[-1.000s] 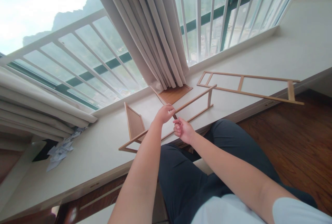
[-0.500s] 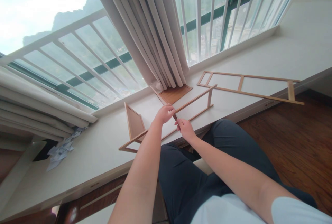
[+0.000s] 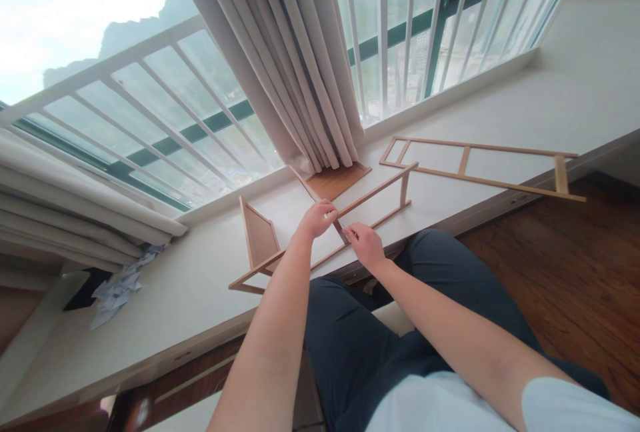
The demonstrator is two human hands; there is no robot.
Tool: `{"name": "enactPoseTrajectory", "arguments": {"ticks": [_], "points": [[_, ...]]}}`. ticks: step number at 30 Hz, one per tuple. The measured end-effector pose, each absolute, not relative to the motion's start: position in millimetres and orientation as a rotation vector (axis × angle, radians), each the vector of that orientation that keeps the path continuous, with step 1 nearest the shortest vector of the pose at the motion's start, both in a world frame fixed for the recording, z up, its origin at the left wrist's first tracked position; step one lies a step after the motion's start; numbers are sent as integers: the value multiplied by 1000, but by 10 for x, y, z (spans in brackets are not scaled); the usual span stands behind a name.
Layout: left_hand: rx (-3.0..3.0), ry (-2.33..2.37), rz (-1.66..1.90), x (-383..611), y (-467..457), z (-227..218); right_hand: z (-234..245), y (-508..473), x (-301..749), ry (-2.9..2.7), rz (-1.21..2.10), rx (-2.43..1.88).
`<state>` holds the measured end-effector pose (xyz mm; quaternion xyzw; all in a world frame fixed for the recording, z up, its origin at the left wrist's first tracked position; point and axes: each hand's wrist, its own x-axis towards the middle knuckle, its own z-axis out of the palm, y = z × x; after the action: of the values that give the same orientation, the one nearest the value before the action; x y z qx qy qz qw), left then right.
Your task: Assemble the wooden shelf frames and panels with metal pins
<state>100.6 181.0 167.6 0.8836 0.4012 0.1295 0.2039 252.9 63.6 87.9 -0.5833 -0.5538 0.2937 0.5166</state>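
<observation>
A light wooden ladder-like frame [image 3: 380, 204] lies tilted on the white window sill [image 3: 190, 285], with a wooden panel [image 3: 259, 237] standing at its left end and another panel [image 3: 334, 181] behind its middle. My left hand [image 3: 317, 217] is closed around the frame's upper rail near the middle. My right hand [image 3: 367, 244] sits just right of it, fingers curled and pinching at the short crosspiece between the rails. Whatever small thing those fingers hold is hidden.
A second ladder-like wooden frame [image 3: 480, 167] lies flat on the sill to the right. Curtains [image 3: 295, 59] hang behind the panels, and more curtain folds lie at left. Crumpled paper [image 3: 117, 289] sits at the sill's left end. Dark wooden floor [image 3: 575, 272] is at right.
My right hand has moved up and to the right, from below the frame onto its crosspiece. My left hand and the frame have stayed where they were.
</observation>
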Motion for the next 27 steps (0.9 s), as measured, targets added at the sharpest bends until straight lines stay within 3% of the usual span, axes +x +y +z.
{"name": "enactPoseTrajectory", "arguments": {"ticks": [8, 11, 27], "points": [[2450, 1112, 365, 1002, 1789, 1701, 820, 690, 2407, -846, 1483, -1032], [2448, 1108, 368, 1007, 1775, 1720, 852, 684, 2407, -694, 1631, -935], [2451, 1085, 385, 1007, 1791, 1704, 983, 719, 2472, -1182, 1280, -1207]]}}
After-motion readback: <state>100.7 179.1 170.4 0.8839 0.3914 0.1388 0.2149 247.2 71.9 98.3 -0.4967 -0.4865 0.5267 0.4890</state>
